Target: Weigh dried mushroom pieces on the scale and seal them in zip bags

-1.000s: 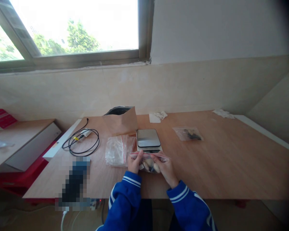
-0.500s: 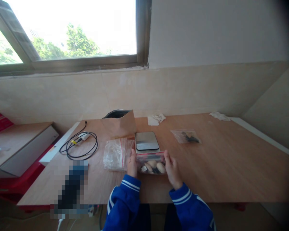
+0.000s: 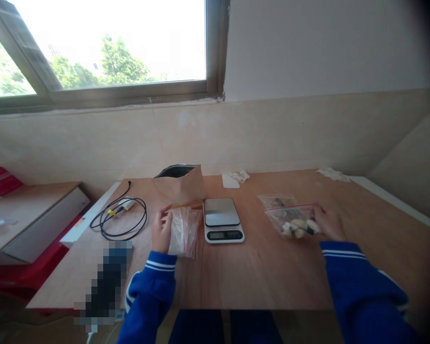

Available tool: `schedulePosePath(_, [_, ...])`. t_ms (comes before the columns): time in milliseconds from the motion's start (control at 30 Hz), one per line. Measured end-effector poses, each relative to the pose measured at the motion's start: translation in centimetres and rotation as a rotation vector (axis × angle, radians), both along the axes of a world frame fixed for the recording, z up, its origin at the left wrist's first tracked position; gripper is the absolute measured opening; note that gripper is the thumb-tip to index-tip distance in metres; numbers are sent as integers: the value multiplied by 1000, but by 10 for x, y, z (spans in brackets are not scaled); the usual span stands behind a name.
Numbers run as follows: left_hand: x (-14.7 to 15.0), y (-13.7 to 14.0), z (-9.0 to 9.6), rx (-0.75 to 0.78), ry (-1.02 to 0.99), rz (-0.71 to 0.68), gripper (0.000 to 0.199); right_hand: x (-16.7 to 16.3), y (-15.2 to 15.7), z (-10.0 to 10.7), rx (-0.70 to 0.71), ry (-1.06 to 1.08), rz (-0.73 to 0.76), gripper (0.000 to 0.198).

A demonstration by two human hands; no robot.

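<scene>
My right hand (image 3: 328, 222) grips the right end of a clear zip bag (image 3: 277, 219) with a red seal line. Rounded, pale tan pieces and some dark ones lie in it; I cannot tell what they are. This bag partly covers another clear bag (image 3: 268, 198) with dark bits behind it. My left hand (image 3: 162, 230) is at the left edge of a stack of clear zip bags (image 3: 186, 234), its fingers loosely bent and apart. Between the hands stands a white kitchen scale (image 3: 224, 234) with a bare metal plate and a dark display.
An open brown paper bag (image 3: 181, 186) stands behind the zip bags. A coiled black cable (image 3: 145, 222) lies at the left, above a blurred-out dark object (image 3: 105, 282). Crumpled white paper (image 3: 232, 179) and another scrap (image 3: 333, 175) lie along the wall.
My right hand has carried the filled bag from before the scale to the right. My left hand has let go of it and moved left to the stacked bags. The scale's display now shows.
</scene>
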State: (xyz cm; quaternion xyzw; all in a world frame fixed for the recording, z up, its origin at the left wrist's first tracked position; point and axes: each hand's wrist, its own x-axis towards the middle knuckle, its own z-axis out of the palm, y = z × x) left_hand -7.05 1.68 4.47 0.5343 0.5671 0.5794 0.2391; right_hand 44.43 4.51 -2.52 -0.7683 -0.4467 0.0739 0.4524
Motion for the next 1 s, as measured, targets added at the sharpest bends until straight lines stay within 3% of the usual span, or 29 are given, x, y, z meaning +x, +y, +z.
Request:
schedulePosePath(100, [-24,20,-12,27,77,107,52,3,12,-2,-186,-144,-60,58])
schedulePosePath(233, [-44,49,-32,-57,118,91,81,-27,4,-6,-66,-379,-227,70])
schedulePosePath(367, [-45,78,-44,-39,105,57,96,-60,-8,-17,-72,-527,-78,64])
schedulePosePath(533, [-30,99,-55,-55,-148,-91,70,-76,-15,-25,-231,-599,-45,53])
schedulePosePath(633, [-28,100,-63,-47,-170,-76,51,-82,-17,-18,-242,-560,-59,52])
schedulePosePath(700, [-29,98,-67,-30,-107,-10,44,-94,-18,-4,-167,-503,-83,55])
schedulePosePath(767, [-32,95,-70,-9,-44,27,40,-117,-20,19,0,-451,-30,56])
schedulePosePath(867, [-35,93,-72,24,38,42,39,-171,-29,66,312,-402,348,48])
schedulePosePath(1000, [-38,90,-74,24,126,79,35,-256,-46,119,420,-490,799,48])
